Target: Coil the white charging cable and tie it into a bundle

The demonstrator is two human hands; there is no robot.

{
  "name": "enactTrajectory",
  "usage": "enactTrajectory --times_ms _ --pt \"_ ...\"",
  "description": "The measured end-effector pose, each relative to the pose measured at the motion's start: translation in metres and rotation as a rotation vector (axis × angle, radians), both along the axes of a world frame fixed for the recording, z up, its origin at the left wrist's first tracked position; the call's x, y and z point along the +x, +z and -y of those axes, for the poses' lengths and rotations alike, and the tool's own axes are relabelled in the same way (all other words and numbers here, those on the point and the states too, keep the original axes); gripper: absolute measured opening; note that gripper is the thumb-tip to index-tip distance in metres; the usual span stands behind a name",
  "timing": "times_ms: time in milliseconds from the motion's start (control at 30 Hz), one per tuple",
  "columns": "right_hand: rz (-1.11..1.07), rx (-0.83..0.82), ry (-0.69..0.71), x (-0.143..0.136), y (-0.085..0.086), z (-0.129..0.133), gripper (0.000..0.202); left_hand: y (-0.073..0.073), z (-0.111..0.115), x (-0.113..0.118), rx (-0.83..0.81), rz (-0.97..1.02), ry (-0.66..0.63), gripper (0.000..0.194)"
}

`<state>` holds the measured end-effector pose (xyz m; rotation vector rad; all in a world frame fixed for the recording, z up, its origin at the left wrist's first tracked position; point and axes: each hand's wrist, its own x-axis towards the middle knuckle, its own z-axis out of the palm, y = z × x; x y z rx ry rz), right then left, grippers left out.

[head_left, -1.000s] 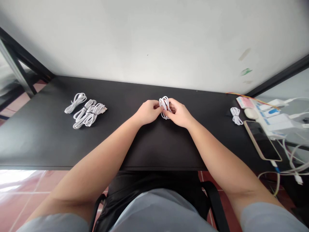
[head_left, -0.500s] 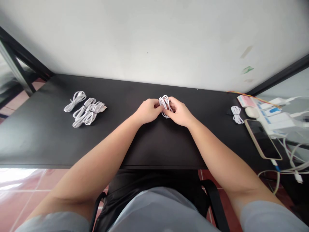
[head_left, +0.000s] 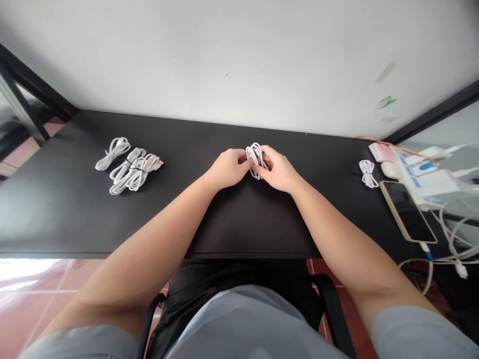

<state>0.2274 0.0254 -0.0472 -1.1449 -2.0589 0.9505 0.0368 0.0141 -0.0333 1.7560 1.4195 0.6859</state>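
A coiled white cable (head_left: 256, 155) is held upright between my two hands above the middle of the black table (head_left: 224, 224). On its left side, my left hand (head_left: 231, 168) pinches the loops with thumb and fingers. My right hand (head_left: 279, 169) grips the coil from the right, its thumb across the lower loops. Several bundled white cables (head_left: 135, 170) lie at the left, some with black ties, beside a separate white coil (head_left: 113, 153). A small tied white cable (head_left: 368, 173) rests at the right.
On the right are a phone (head_left: 408, 212) with a cable plugged in, a white rounded object (head_left: 391, 170), a pink and white box (head_left: 382, 152), a power strip with chargers (head_left: 430, 179) and loose cords. A pale wall (head_left: 224, 60) borders the table's back.
The view has shifted slightly, so the table and objects appear a little higher. Both hands keep hold of the coiled cable, with hardly any change in grip.
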Motion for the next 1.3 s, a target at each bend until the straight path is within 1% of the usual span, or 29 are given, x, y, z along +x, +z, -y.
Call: enactTrajectory --times_ms 167,700,1300 --pt "-0.017 -0.049 0.003 -0.0001 0.0004 -0.0001 0.035 -0.0001 -0.0002 -0.0004 0.007 0.002 -0.011 0.037" --pt "-0.012 -0.056 0.002 -0.0003 0.0019 0.0004 0.036 0.0033 0.0017 0.0004 -0.002 0.003 0.002 0.036" --pt "-0.01 -0.053 0.004 0.0003 0.0002 -0.0002 0.035 0.0037 0.0015 0.0006 -0.002 -0.003 0.007 0.036"
